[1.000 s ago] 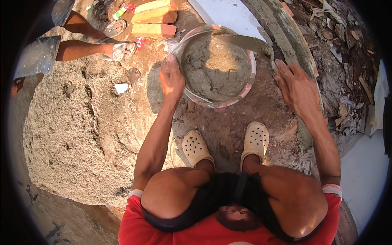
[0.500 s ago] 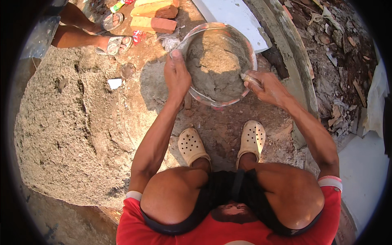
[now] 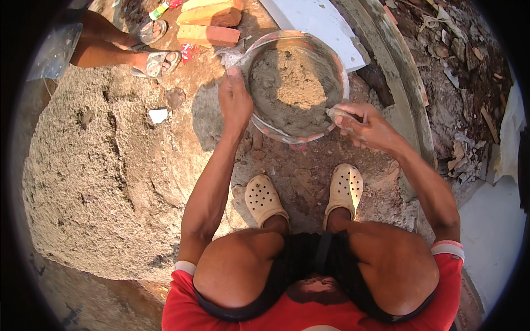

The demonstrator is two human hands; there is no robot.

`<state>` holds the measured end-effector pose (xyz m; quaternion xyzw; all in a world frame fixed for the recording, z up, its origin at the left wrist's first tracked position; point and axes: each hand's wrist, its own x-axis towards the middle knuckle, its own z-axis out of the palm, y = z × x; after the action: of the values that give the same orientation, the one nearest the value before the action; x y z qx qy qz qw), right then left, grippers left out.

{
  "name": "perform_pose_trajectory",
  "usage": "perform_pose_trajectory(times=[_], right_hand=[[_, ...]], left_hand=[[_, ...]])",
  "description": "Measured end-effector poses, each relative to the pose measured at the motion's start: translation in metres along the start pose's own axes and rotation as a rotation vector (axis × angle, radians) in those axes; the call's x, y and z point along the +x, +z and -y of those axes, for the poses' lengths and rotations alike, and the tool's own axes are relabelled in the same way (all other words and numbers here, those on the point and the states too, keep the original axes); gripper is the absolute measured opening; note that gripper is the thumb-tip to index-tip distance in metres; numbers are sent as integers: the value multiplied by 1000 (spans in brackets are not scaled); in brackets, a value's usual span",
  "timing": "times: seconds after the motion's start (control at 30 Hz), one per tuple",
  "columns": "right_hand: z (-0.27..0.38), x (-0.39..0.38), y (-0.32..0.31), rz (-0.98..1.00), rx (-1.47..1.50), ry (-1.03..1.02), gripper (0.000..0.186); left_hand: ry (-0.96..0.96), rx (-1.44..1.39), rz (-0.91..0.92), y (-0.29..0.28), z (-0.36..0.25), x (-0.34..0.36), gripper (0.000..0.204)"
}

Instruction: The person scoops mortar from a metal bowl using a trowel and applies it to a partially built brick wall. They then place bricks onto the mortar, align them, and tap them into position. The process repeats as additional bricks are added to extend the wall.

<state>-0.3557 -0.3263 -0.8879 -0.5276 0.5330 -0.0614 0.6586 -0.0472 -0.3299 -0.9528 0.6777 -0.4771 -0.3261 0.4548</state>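
A round metal pan (image 3: 259,52) full of grey mortar sits on the dirt in front of me. My left hand (image 3: 234,100) grips its left rim. My right hand (image 3: 364,126) grips its lower right rim, fingers curled over the edge. My feet in cream clogs (image 3: 265,198) stand just below the pan.
A big sand heap (image 3: 94,182) fills the left. Another person's legs in sandals (image 3: 157,60) stand at the top left, beside bricks (image 3: 210,34). A white slab (image 3: 326,27) and a grey curved edge (image 3: 403,94) lie right of the pan, with rubble beyond.
My right hand moved left from the open ground onto the pan's rim and closed on it. My left hand stays on the left rim.
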Motion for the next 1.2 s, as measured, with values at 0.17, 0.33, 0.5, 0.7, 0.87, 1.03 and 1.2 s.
perform_pose_trajectory(times=[0.17, 0.33, 0.5, 0.7, 0.87, 1.03, 1.2], right_hand=[[13, -16, -12, 21, 46, -2, 51], [16, -55, -38, -60, 77, -2, 56], [-9, -108, -77, -306, 191, -6, 61], [-68, -147, -138, -685, 85, 80, 53], [-133, -127, -170, -743, 1, 156, 46], [-164, -89, -156, -800, -597, 108, 43], [-155, -81, -121, -872, -842, 276, 42]], left_hand=[[-71, -47, -57, -4, 15, 11, 63], [-253, -161, -52, -18, 33, 22, 62], [-336, -309, -68, -27, 55, 31, 52], [-393, -367, -136, -27, 68, 36, 44], [-427, -371, -134, -33, 77, 40, 41], [-295, -94, -105, -40, 99, 50, 41], [-288, 10, -59, -44, 97, 49, 41]])
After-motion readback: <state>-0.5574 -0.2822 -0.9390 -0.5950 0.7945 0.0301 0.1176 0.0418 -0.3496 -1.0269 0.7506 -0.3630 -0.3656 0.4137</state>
